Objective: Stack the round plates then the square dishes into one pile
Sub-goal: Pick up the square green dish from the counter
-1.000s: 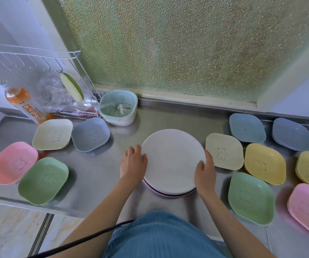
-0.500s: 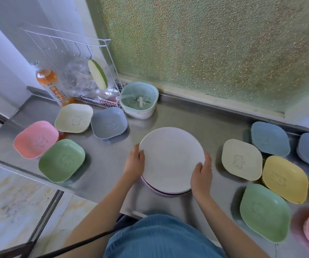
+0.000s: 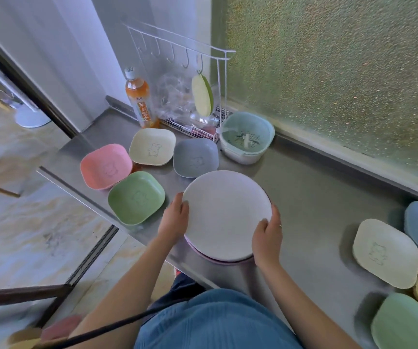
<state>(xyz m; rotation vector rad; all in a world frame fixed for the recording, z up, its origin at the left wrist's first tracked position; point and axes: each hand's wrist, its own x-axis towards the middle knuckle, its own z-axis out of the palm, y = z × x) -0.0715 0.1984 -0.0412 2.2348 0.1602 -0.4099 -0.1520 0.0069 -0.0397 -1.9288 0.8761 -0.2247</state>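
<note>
Round plate stack (image 3: 227, 215) sits on the steel bench (image 3: 316, 210), near its front edge, straight ahead of the person. Top plate pale, off-white, matte, shallow rim; a pinkish rim of a lower plate shows beneath at the front. How many plates are in the stack cannot be told.

Left hand (image 3: 174, 219) grips the stack's left edge, thumb on top of the rim, fingers curled under and out of sight. Right hand (image 3: 266, 234) grips the right edge likewise, thumb over the rim, fingers wrapped down the side.

Handling, as judged: plates look like light, stiff plastic or fibre ware, not brittle, smooth enough to slide on each other. Hold at opposite rims, as now, and keep the stack level so upper plates do not skate off.

Square dishes, all shallow with rounded corners and a faint bear outline in the well:
- left of the stack: green dish (image 3: 136, 197) just beside it, pink dish (image 3: 106, 166) further left
- beyond the stack: cream dish (image 3: 152, 146), grey-blue dish (image 3: 196, 157)
- right of the stack, well apart: second cream dish (image 3: 385, 253), others partly cut off by the frame.

None yet on the pile.
</note>
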